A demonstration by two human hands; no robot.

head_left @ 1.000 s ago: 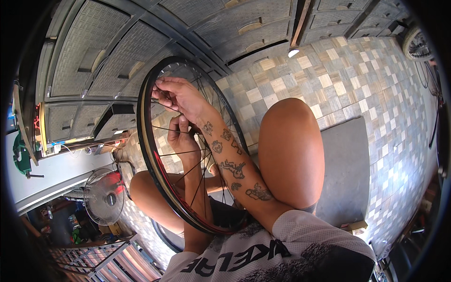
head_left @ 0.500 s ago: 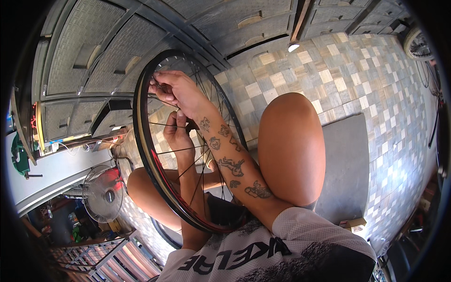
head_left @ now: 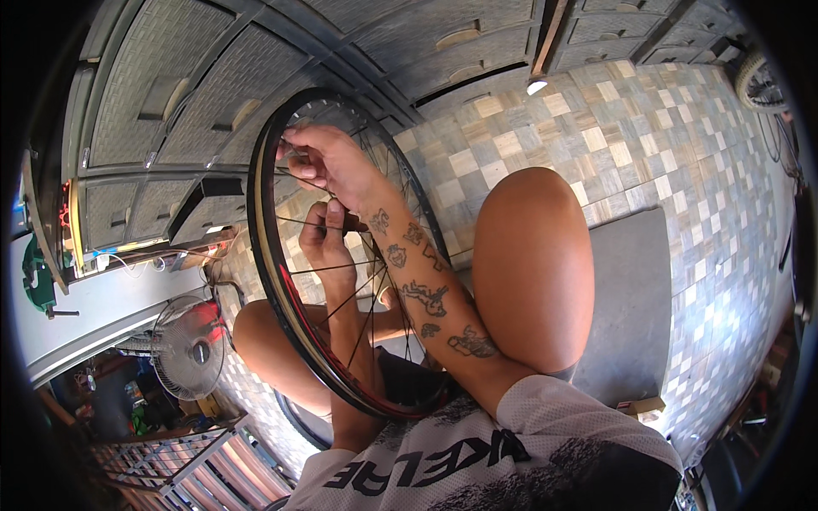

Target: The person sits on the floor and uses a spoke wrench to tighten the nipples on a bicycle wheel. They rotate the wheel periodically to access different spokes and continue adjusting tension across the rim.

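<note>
A spoked bicycle wheel with a black rim, red marking and a tan inner band stands tilted between my legs, its lower edge against my shirt. My left hand is closed with thumb and fingers around a thin dark spoke, close to the dark hub. Above it, my right hand reaches across to the upper left of the rim. Its fingertips are pinched together there on a small thin thing that I cannot make out. My tattooed right forearm covers part of the spokes.
Grey woven-pattern drawers stand just beyond the wheel. A fan is at left, near a green vise. A grey mat lies on the checkered floor to the right of my knee. Another wheel is far right.
The view has shifted slightly. My right fingers have loosened or turned a little at the rim, and both hands keep nearly the same places on the wheel.
</note>
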